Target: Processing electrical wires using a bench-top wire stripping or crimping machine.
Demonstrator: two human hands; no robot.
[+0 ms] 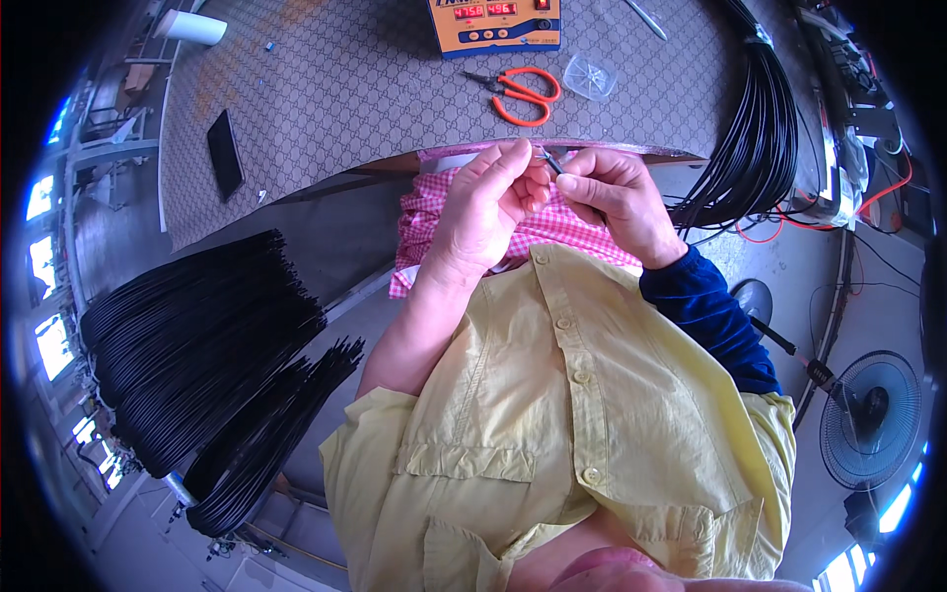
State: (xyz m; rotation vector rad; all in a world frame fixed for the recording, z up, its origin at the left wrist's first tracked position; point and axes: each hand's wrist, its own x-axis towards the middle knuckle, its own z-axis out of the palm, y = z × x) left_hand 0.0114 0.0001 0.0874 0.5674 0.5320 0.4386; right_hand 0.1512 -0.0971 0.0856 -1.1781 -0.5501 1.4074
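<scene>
Just below the edge of the grey patterned workbench point(326, 89), a worker's left hand point(483, 212) and right hand point(617, 202) met, fingertips pinching the end of a thin black cable point(548, 163), held close for fine work, orange-handled snips point(518, 94) within reach.

Only screen-ish stuff I spot: an orange boxy meter point(496, 25) at the top edge of the patterned table with two red digit displays point(484, 10), plus a dark flat phone point(225, 154) lying screen-off toward the left.
</scene>
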